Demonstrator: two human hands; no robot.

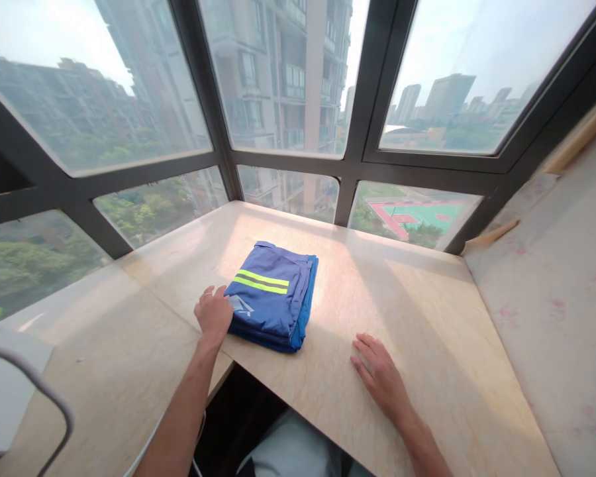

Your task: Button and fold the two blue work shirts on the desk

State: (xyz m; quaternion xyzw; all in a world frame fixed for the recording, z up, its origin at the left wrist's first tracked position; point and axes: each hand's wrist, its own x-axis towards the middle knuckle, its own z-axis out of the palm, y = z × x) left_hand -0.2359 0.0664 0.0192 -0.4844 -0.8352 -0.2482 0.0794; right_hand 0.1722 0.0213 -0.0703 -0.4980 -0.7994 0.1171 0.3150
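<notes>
A stack of folded blue clothes [263, 308] lies on the pale tabletop in front of me. The top piece carries a yellow-and-grey reflective band [261, 281] and a light printed mark; brighter blue cloth shows along the right edge. At the stack's left edge, my left hand [213, 313] touches the cloth, its fingers bent and slightly apart; its thumb is hidden. To the right of the clothes and apart from them, my right hand [377, 374] rests on the tabletop, open and holding nothing.
Dark-framed windows [291, 161] stand behind the pale tabletop [422, 318]. A patterned wall [556, 285] borders it on the right. At the lower left are a white object [4, 397] and a curved grey cable or tube [44, 384]. A dark gap opens at the table's front edge.
</notes>
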